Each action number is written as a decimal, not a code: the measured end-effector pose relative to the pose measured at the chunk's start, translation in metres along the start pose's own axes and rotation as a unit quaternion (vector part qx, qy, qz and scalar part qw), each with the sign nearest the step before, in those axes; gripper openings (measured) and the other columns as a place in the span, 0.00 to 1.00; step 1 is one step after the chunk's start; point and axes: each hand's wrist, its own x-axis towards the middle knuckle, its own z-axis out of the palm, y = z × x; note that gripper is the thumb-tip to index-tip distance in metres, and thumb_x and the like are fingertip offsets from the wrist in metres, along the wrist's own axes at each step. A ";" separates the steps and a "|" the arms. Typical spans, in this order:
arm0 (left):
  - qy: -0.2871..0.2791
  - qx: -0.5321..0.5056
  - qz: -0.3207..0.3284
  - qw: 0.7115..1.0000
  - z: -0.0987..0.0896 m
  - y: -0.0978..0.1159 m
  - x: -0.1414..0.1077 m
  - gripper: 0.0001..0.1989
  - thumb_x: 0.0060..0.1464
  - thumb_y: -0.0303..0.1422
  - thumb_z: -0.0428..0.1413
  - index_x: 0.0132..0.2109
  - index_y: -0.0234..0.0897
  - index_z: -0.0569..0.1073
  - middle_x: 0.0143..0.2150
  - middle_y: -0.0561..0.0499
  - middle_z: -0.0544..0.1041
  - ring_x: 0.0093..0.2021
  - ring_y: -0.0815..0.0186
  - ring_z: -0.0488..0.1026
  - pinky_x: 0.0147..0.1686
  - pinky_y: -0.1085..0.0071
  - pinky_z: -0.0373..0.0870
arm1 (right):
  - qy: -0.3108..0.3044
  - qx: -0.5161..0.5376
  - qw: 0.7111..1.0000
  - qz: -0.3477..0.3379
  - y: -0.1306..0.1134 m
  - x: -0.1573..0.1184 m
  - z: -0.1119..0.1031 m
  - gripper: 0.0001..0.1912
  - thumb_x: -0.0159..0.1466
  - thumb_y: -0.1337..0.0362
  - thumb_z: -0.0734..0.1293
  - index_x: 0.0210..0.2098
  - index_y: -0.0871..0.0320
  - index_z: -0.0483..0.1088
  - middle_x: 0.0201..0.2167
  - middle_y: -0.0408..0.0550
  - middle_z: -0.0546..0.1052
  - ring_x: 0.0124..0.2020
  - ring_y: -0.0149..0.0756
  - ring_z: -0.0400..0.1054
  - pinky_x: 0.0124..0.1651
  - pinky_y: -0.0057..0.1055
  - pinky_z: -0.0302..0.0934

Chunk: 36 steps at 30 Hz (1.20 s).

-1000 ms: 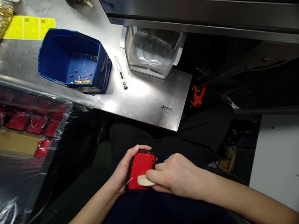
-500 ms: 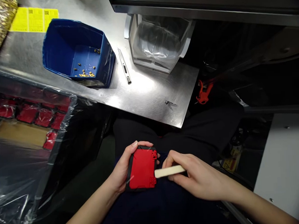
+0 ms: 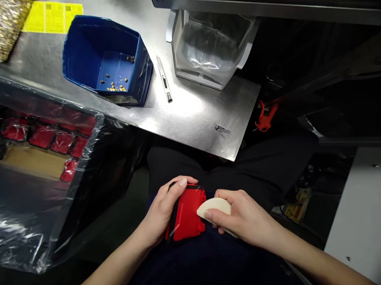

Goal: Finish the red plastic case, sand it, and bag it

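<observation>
My left hand (image 3: 165,207) is closed round a flat red plastic part (image 3: 188,215) with a black border, held tilted over my lap. Its thumb lies along the upper left edge; the other fingers are mostly hidden behind. My right hand (image 3: 242,216) pinches a cream-coloured, rounded pad (image 3: 220,207), possibly felt or sponge, thumb on the near face. The pad's pointed end is at the right edge of the red part, between two small hinge-like lugs. Whether it presses there I cannot tell.
Ahead on the metal table (image 3: 196,129) are a blue bin (image 3: 145,72) with small brass pieces, a utility knife (image 3: 164,80), small nippers (image 3: 221,129) and a grey bin (image 3: 203,80) with plastic bags. A plastic-lined box (image 3: 92,160) of wrapped red parts stands left. Orange-handled pliers (image 3: 264,118) hang right.
The pad has turned from edge-on to showing its broad face. The red part has tilted, and my left thumb has shifted over its edge. The view has moved slightly.
</observation>
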 end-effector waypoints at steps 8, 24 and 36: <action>0.008 0.029 -0.004 1.000 -0.002 -0.004 0.000 0.22 0.63 0.52 0.54 0.47 0.40 0.80 0.44 0.46 0.82 0.43 0.54 0.75 0.45 0.64 0.69 | 0.054 -0.045 0.998 -0.004 0.007 0.001 0.004 0.20 0.68 0.47 0.67 0.29 0.55 0.69 0.21 0.39 0.77 0.24 0.32 0.72 0.27 0.25 0.56; 0.019 0.002 -0.018 1.000 0.000 -0.007 0.000 0.23 0.61 0.54 0.56 0.46 0.39 0.80 0.42 0.47 0.81 0.39 0.55 0.75 0.40 0.66 0.70 | 0.082 -0.089 0.991 -0.060 0.001 0.002 0.012 0.19 0.65 0.52 0.71 0.26 0.56 0.64 0.21 0.36 0.68 0.23 0.26 0.60 0.26 0.25 0.47; 0.012 -0.003 -0.031 0.999 -0.003 -0.012 0.000 0.23 0.63 0.54 0.54 0.46 0.41 0.80 0.40 0.49 0.79 0.38 0.59 0.73 0.40 0.66 0.69 | 0.086 -0.132 0.984 -0.081 0.004 0.005 0.011 0.20 0.66 0.53 0.70 0.26 0.55 0.59 0.21 0.36 0.65 0.23 0.26 0.58 0.27 0.27 0.45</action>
